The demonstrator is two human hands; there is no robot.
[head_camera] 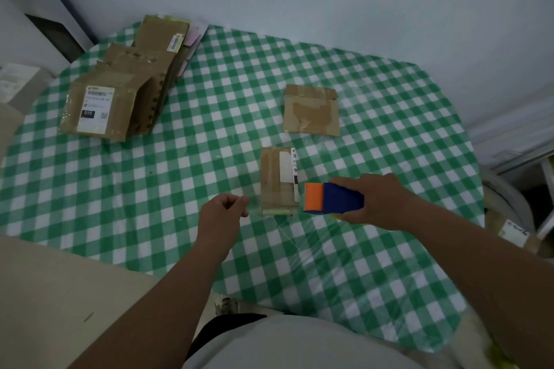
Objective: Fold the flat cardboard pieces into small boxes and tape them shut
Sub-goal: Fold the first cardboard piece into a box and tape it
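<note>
Between the two hands, a small box (278, 181) sits on the checked table (209, 129). Right hand (377, 202) grips a blue and orange tape dispenser (332, 198) just beside the box. Left hand (223, 213) hovers near it, fingers curled, pinching clear tape (254, 204). Flat cardboard (126, 84) lies stacked well beyond the left hand.

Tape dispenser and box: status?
Right hand grips blue-orange tape dispenser, beside small box. Left hand fingers curled, seemingly pinching clear tape by the box's near end. Flat cardboard stack far left, nothing in the way.
</note>
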